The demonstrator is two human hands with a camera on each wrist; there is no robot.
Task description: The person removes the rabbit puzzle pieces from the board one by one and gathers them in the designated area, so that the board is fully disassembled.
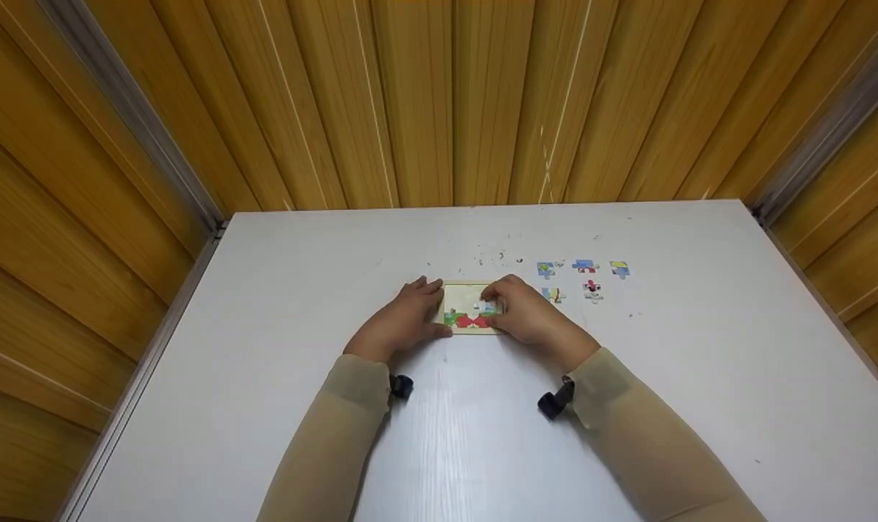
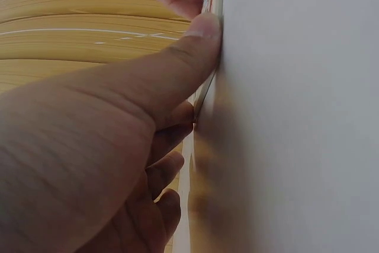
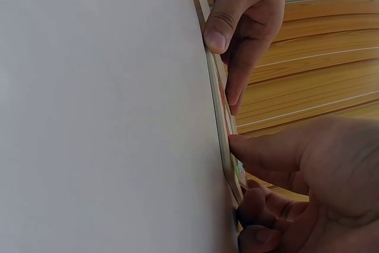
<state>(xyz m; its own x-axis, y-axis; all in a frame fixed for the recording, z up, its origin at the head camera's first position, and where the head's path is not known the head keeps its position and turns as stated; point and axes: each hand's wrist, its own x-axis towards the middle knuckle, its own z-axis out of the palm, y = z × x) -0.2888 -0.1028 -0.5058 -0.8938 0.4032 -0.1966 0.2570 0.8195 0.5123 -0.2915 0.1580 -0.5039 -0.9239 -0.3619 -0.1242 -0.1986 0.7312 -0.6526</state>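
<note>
Wooden frame [image 1: 475,333]: on the white counter [image 1: 417,464], between the two hands; red and green pieces [image 1: 463,321] lie along its near side.
Left hand [image 1: 401,322]: it grips the left end, thumb at the near corner.
Right hand [image 1: 531,319]: bent, touching the right part; whether it pinches a piece, I cannot tell.
Loose pieces [image 1: 620,269]: beyond the right hand, toward the right.

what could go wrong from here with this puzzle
The right hand is over the tray's right end and might nudge the pieces inside toward the bare space beyond them. The loose pieces lie close by that hand and could get brushed aside. The left hand grips the tray's left side; if it slips, the tray might slide.
</note>
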